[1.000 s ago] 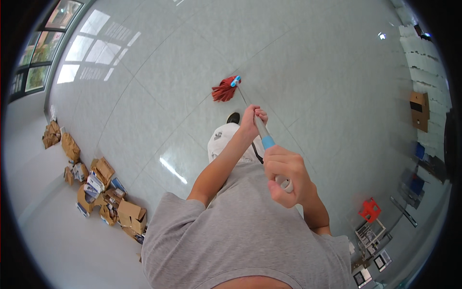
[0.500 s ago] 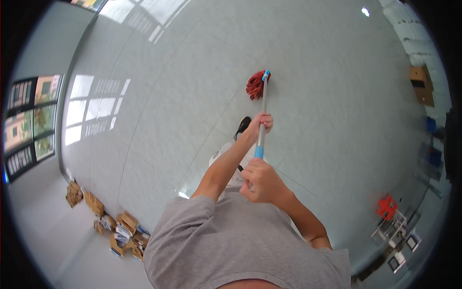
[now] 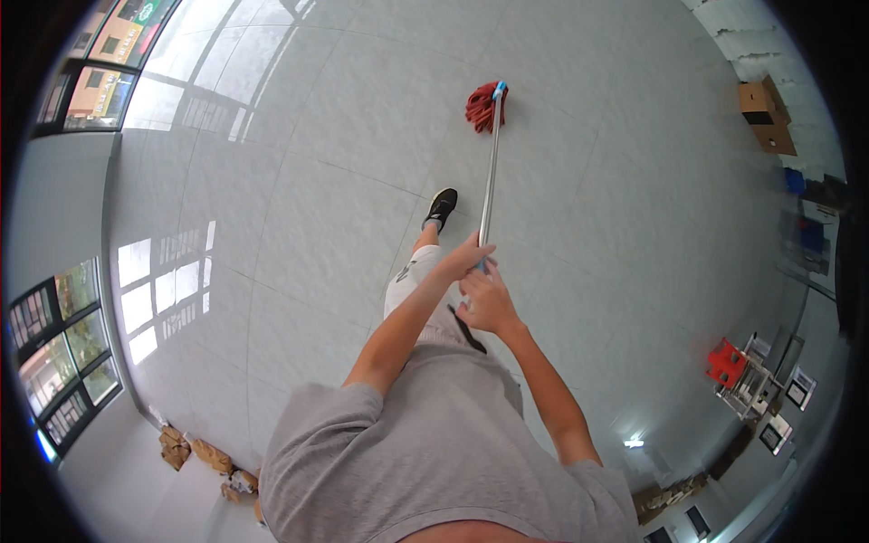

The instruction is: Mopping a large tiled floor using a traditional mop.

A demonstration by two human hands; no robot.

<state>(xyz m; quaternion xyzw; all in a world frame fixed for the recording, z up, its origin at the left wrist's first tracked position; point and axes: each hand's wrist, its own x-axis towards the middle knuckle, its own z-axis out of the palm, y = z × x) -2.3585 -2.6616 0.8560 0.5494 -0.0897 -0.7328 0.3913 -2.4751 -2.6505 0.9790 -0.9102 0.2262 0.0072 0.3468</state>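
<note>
A mop with a silvery pole stretches away from me over the floor. Its red strand head lies on the tiles, joined to the pole by a blue connector. My left hand is closed loosely round the upper pole. Just below it, my right hand wraps the blue grip, most of which the fingers hide. The two hands nearly touch, in front of my waist. One black shoe is planted ahead, to the left of the pole.
Glossy grey floor tiles reflect windows at the left. Crumpled brown packaging lies along the left wall. An open cardboard box stands at the far right. Nearer on the right are a red stool-like object and a metal rack.
The mop head has gone farther from me. My left hand has slid back along the pole, close to my right. A foot has stepped forward, and my view has turned somewhat.
</note>
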